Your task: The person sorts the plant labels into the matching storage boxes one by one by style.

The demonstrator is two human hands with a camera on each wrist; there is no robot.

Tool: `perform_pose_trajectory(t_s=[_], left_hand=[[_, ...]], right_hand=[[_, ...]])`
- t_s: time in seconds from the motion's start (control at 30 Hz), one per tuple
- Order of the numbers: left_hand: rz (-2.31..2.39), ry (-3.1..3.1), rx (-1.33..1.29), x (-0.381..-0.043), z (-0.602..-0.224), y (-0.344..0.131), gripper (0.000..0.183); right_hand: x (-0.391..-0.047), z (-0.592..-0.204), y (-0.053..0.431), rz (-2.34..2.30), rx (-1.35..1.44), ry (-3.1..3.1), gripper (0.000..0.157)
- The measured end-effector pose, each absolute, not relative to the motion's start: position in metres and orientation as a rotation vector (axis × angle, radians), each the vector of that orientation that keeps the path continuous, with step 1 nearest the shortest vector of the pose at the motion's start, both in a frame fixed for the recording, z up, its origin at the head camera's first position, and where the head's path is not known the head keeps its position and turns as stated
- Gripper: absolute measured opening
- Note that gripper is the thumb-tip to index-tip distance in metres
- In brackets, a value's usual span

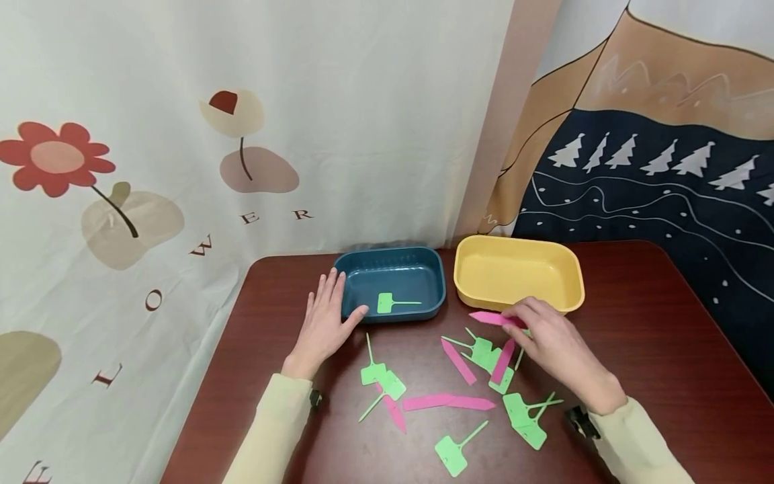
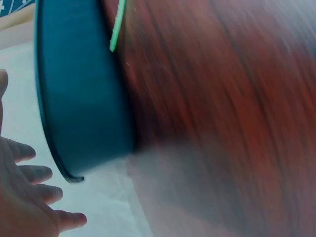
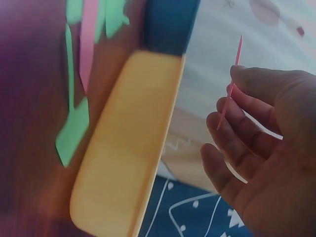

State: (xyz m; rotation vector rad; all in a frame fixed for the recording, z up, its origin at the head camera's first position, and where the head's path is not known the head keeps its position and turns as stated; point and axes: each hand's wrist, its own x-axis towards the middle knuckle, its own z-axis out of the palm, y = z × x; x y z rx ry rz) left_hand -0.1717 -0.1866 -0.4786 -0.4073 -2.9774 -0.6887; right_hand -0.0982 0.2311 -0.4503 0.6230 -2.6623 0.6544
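Observation:
My right hand (image 1: 556, 344) pinches a pink pointed plant label (image 1: 486, 318) between thumb and fingers, just before the near side of a yellow basin (image 1: 517, 272). In the right wrist view the pink label shows edge-on, above the yellow basin's rim. At the left end of a blue basin (image 1: 363, 286) is my left hand (image 1: 322, 324), fingers extended and thumb spread over the near rim. Inside the blue basin lies one green T-shaped plant tag (image 1: 385, 302). Nearest my right hand on the table are green tags (image 1: 482, 352) and a pink label (image 1: 503, 361).
Several more green tags (image 1: 451, 456) and pink labels (image 1: 449, 401) lie scattered and partly overlapping on the brown table (image 1: 653, 376). The two basins stand side by side at the back edge, close to a printed curtain (image 1: 375, 134).

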Motion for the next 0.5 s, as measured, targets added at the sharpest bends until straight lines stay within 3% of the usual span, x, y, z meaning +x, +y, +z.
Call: perform_pose_trajectory(t_s=[0.5], left_hand=[[-0.697, -2.854, -0.580, -0.154, -0.471, -0.152, 0.080]], right_hand=[[-0.154, -0.438, 0.262, 0.756, 0.396, -2.908, 0.027]])
